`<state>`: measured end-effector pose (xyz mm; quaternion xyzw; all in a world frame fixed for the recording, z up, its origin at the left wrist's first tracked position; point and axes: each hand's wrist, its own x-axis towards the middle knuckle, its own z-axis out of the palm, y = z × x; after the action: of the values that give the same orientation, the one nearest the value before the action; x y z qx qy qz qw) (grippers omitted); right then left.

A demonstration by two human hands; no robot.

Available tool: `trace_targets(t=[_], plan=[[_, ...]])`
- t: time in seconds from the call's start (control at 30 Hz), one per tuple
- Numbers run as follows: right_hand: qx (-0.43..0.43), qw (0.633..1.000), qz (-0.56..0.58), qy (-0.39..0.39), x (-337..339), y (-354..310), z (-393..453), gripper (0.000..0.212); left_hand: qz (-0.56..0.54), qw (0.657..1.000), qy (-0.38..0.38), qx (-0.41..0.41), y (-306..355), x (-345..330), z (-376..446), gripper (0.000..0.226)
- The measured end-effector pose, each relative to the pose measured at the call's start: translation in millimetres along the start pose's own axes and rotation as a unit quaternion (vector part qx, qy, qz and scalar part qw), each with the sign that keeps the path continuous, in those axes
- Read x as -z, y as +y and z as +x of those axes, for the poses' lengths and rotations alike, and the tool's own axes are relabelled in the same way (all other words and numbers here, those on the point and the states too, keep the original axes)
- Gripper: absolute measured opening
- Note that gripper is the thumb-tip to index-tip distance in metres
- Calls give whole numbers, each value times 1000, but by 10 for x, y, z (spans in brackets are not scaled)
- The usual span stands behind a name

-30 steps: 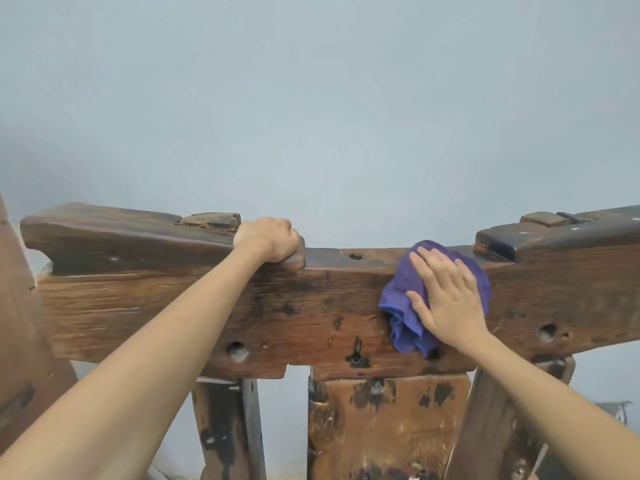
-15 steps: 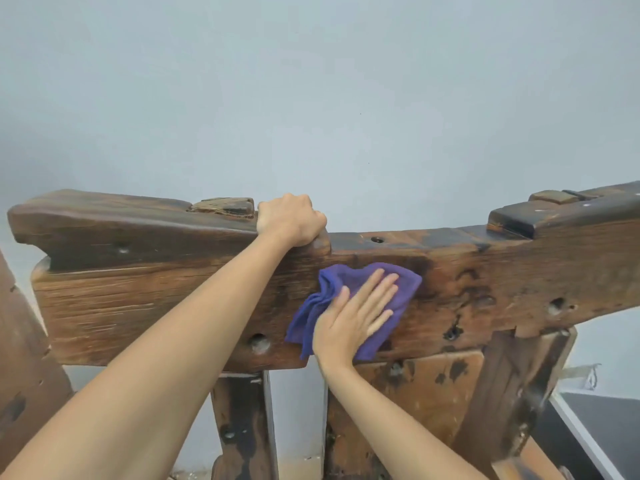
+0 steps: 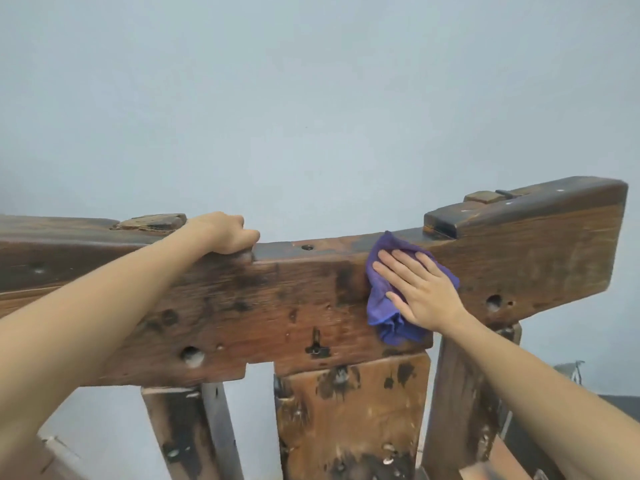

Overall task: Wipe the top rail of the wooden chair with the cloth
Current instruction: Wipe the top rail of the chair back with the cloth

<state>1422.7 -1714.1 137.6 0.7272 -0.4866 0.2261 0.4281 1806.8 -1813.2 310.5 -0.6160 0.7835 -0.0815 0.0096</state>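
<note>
Grey wall (image 3: 311,98), right hand (image 3: 420,289) pressing cloth (image 3: 381,306) (purple)

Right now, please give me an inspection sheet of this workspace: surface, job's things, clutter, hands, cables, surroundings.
Surface: top rail of the wooden chair, worn, dark stains, several holes, raised blocks at both ends.
Job's things: purple cloth, bunched, lying against the rail's front face right of centre, reaching its top edge.
Clutter: nothing seen.
Hands: left hand grips the rail's top edge; right hand presses the cloth flat with straight fingers.
Cables: nothing seen.
Surroundings: plain pale wall behind; chair slats below the rail; a dark object at the lower right, too unclear to tell.
</note>
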Motion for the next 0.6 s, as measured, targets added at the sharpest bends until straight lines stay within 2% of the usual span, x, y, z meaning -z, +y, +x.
trace_targets(t=[0.07,0.1,0.17,0.27,0.37,0.5,0.6], plan=[[-45,999,3,10,42,450,-211,63,57,998,-15,27,308,57,58,43],[-60,998,5,16,70,659,-275,63,51,999,-5,16,519,56,95,39],[-37,999,-1,23,100,1024,-363,61,-44,997,2,-62,1031,28,197,37],[52,998,-20,32,107,1418,-431,58,-158,973,-6,-166,2086,115,337,46],[69,997,-16,35,18,1666,-549,61,-210,956,-9,-206,2966,157,485,59],[20,998,-21,53,-36,2229,-878,62,-255,955,-31,-150,3392,69,667,77],[-76,996,-22,52,-70,2548,-1156,66,-247,962,-24,-113,3421,-17,694,82]])
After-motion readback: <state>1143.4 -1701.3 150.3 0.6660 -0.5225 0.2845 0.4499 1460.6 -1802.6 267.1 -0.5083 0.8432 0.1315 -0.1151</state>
